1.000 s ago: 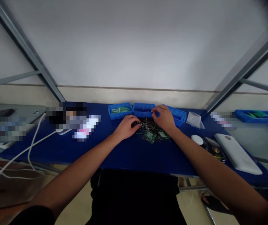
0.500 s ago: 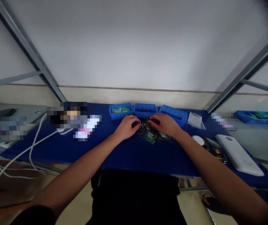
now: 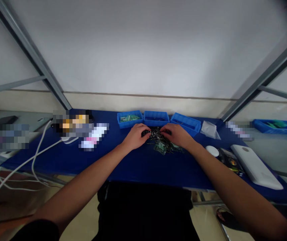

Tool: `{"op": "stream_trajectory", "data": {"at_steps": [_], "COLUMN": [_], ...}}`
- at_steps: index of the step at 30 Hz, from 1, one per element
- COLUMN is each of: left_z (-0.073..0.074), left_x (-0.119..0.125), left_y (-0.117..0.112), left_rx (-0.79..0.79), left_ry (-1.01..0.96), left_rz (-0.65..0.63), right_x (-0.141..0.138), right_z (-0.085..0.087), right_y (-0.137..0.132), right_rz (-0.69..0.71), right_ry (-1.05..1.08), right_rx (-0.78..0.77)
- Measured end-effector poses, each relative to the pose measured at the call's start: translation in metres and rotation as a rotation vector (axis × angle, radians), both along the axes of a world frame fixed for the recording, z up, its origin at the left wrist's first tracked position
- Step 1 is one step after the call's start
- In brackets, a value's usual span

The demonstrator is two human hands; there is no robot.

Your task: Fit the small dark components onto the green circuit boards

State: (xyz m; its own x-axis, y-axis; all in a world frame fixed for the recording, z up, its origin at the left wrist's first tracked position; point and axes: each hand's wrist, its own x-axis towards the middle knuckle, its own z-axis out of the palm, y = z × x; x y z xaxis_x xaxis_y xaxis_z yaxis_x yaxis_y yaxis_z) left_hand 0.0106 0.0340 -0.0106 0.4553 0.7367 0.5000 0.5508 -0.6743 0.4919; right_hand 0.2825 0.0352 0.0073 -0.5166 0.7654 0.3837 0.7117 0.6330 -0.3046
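Note:
A heap of dark, thin metal pieces that look like screws [image 3: 155, 134] lies on the blue tabletop, mixed with small green circuit boards [image 3: 161, 147] along its near side. My left hand [image 3: 136, 136] rests at the heap's left edge, fingers curled and thumb drawn in toward them. From the other side my right hand [image 3: 177, 134] reaches into the heap with bent fingers and thumb close together. Dark bits show between the fingertips of both hands, too small to name.
Behind the heap stand three blue bins: a left bin [image 3: 118, 121] with green boards, a middle bin [image 3: 155, 122] with a few dark pieces, and a right bin [image 3: 196, 128]. A plastic bag [image 3: 209, 129], a round white lid [image 3: 212, 151] and a long white case [image 3: 256, 166] lie rightward. White cables [image 3: 34, 157] cross the left.
Both hands stay almost in place at the heap. The fingers of my right hand have shifted slightly; the bins and other things have not moved.

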Motion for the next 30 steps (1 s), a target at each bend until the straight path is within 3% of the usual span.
{"op": "stream_trajectory", "data": {"at_steps": [9, 15, 20, 26, 30], "left_z": [0.004, 0.004, 0.005, 0.008, 0.009], "left_x": [0.0, 0.001, 0.001, 0.003, 0.003], "left_y": [-0.003, -0.004, -0.005, -0.009, -0.01], "left_rx": [-0.01, -0.006, 0.01, 0.045, 0.049], "left_ry": [-0.008, -0.012, -0.023, -0.04, -0.048], "left_rz": [-0.006, -0.019, -0.038, -0.142, -0.144], "right_x": [-0.01, -0.019, -0.028, -0.038, -0.043], "right_z": [0.001, -0.001, -0.001, -0.003, -0.003], "right_y": [-0.005, -0.009, -0.015, -0.021, -0.024], "right_rz": [-0.172, -0.103, -0.016, -0.002, -0.03], "right_ry": [0.377, 0.371, 0.447, 0.481, 0.49], "right_rx": [0.032, 0.103, 0.069, -0.022, -0.012]}}
